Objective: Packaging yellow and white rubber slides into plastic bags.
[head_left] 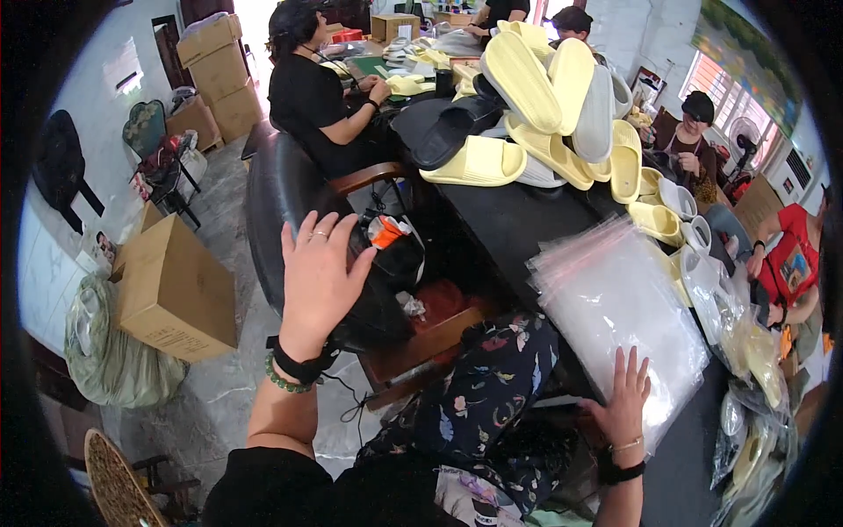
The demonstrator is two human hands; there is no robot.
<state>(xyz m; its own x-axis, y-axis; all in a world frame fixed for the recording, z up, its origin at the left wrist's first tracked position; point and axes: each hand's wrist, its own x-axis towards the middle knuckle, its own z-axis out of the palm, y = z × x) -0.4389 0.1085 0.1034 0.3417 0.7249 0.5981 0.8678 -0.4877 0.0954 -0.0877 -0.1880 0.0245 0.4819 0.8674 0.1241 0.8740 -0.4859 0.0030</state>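
My left hand [323, 274] is raised in front of a black leather chair [285, 202], fingers apart and nothing in it. Low at the right, my right hand [622, 400] has its fingers spread along the near edge of a stack of clear plastic bags [615, 299]; whether it presses on them I cannot tell. The bags lie flat on the dark table, their pinkish zip edge toward the far left. Beyond them rises a heap of slide sandals, mostly yellow [520, 83], with some grey [594, 114] and black ones [457, 132].
Bagged slippers [742, 338] line the table's right side. Cardboard boxes [176, 290] and a stuffed green sack [114, 342] stand on the floor at left. A co-worker in black [320, 97] sits at the far left of the table; another in red [790, 263] is at right.
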